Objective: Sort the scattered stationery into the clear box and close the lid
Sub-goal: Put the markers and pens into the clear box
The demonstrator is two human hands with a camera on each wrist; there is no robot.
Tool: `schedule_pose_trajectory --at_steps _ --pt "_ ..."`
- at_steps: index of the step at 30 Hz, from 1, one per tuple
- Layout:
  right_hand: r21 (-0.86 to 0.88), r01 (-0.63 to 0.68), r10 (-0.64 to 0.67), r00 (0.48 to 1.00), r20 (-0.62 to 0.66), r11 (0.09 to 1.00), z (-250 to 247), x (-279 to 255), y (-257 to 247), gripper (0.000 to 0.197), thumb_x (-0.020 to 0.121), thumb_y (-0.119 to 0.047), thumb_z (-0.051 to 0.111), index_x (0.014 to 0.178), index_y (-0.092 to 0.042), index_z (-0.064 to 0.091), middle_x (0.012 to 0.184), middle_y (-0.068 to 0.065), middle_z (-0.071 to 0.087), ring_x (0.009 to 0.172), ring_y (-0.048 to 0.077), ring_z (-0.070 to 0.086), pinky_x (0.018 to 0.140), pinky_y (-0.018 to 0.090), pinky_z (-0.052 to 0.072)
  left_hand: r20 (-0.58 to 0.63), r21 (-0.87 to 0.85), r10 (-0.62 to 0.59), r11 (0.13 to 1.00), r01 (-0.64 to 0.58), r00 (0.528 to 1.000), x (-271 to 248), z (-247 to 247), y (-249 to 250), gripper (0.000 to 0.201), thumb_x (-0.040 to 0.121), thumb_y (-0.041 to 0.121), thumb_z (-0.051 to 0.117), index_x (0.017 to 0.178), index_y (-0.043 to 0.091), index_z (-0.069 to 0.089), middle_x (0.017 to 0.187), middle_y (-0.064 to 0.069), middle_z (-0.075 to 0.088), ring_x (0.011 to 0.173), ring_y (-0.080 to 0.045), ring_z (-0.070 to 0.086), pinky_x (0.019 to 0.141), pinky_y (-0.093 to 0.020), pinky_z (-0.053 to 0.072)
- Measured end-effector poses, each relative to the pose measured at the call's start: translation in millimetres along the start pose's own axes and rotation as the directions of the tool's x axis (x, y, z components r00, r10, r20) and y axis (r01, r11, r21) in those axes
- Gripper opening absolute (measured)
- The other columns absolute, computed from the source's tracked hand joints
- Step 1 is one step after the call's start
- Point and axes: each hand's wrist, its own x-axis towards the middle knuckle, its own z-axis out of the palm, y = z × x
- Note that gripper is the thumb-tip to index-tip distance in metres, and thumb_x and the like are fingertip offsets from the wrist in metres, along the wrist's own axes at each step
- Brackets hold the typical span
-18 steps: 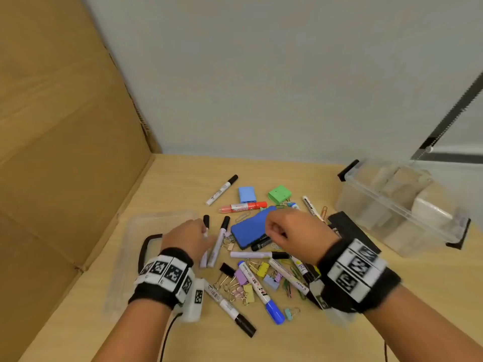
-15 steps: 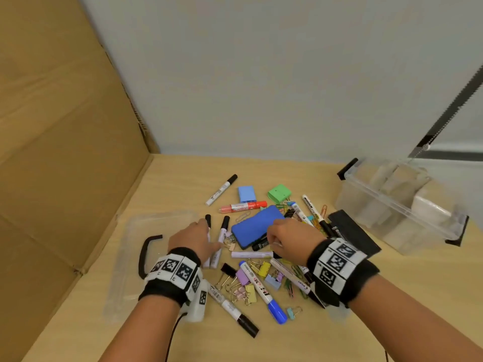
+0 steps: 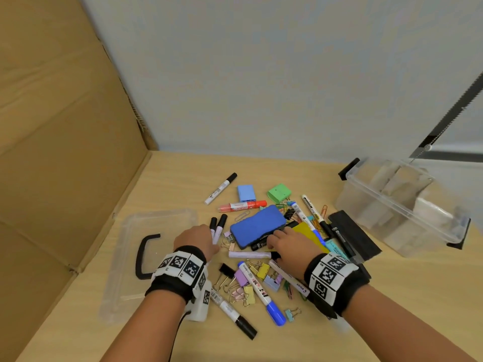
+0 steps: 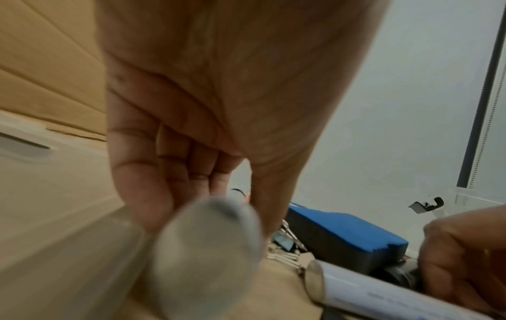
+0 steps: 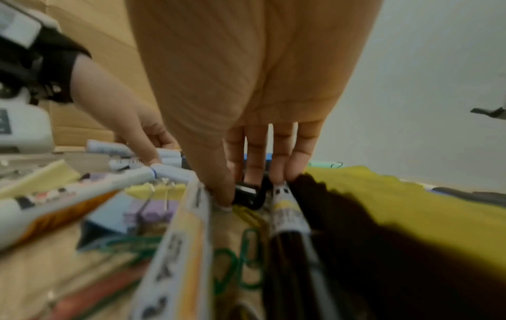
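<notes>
A: Start at the hands. What is the left hand (image 3: 194, 240) doing?

B: Its fingers are curled round two lilac markers (image 3: 218, 228) just left of the blue eraser (image 3: 257, 226); the left wrist view shows one barrel end-on between thumb and fingers.

A: And the right hand (image 3: 292, 246)?

B: It is down on the middle of the heap, thumb and fingertips closing on a black marker (image 3: 261, 244) at the eraser's near edge. Whether that pinch is firm, I cannot tell.

A: So which step is this?

B: I judge it the first gathering of pens. The rest of the stationery lies scattered mid-bench: binder clips (image 3: 244, 282), paper clips, a blue-capped marker (image 3: 261, 291), a red one (image 3: 243, 205).

A: Where is the clear box (image 3: 402, 205)?

B: Near the bench's right edge, well apart from the heap, open. Its lid (image 3: 151, 259) lies flat by the left edge, black handle up.

A: What does the next move call for?

B: Lifting both handfuls clear without dragging clips along, then carrying them right and over the box rim. The left hand has the longer reach.
</notes>
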Motion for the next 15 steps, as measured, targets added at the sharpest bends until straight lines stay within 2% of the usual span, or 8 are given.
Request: schedule_pose_trajectory --at_steps 3,7,11,13,15 --pt "0.018 0.020 -0.019 0.999 -0.045 1.000 0.8 1.7 -1.0 0.038 0.091 -0.018 0.052 0.127 -0.017 0.042 0.129 0.005 0.050 0.117 0.025 0.044 0.092 0.034 0.040 0.034 -0.028 0.008 1.000 -0.007 0.999 2.7 1.2 -0.8 0.026 0.091 0.034 0.050 0.100 0.011 0.057 0.088 -0.005 0.058 0.086 -0.023 0.061 0.076 -0.030 0.046" --pt "0.063 0.049 -0.047 0.998 -0.036 0.997 -2.8 1.4 1.0 0.033 0.089 -0.020 0.054 0.120 -0.013 0.047 0.122 0.008 0.047 0.110 0.026 0.043 0.088 0.034 0.041 0.035 -0.121 0.025 0.992 -0.020 0.999 3.1 2.7 -8.3 0.029 0.096 0.029 0.041 0.107 0.005 0.054 0.101 -0.010 0.063 0.092 -0.025 0.060 0.083 -0.031 0.045" --pt "0.287 0.030 -0.008 0.997 -0.080 0.957 -8.8 -3.5 8.9 0.026 0.084 -0.018 0.057 0.110 -0.014 0.054 0.110 0.005 0.043 0.092 0.016 0.039 0.082 0.026 0.040 -0.055 -0.228 0.077 0.970 -0.088 0.995 -8.0 -2.0 -17.4 0.024 0.098 0.028 0.038 0.108 0.009 0.048 0.090 -0.004 0.055 0.084 -0.021 0.056 0.074 -0.030 0.044" --pt "0.411 0.008 0.036 0.995 -0.098 0.912 -18.4 -7.2 15.1 0.020 0.084 -0.017 0.056 0.104 -0.016 0.057 0.103 0.002 0.047 0.087 0.013 0.042 0.081 0.024 0.041 -0.089 -0.266 0.099 0.957 -0.119 0.991 -14.3 -4.7 -20.6 0.022 0.099 0.029 0.037 0.106 0.010 0.047 0.081 0.000 0.052 0.078 -0.018 0.054 0.068 -0.029 0.041" --pt "0.562 -0.034 0.100 0.991 -0.087 0.827 -28.5 -11.5 23.7 0.016 0.085 -0.019 0.057 0.101 -0.017 0.058 0.099 0.001 0.055 0.078 0.010 0.049 0.073 0.023 0.045 -0.101 -0.302 0.107 0.944 -0.133 0.989 -18.7 -7.0 -23.6 0.020 0.100 0.029 0.036 0.104 0.011 0.046 0.079 0.000 0.054 0.075 -0.017 0.055 0.065 -0.029 0.041"
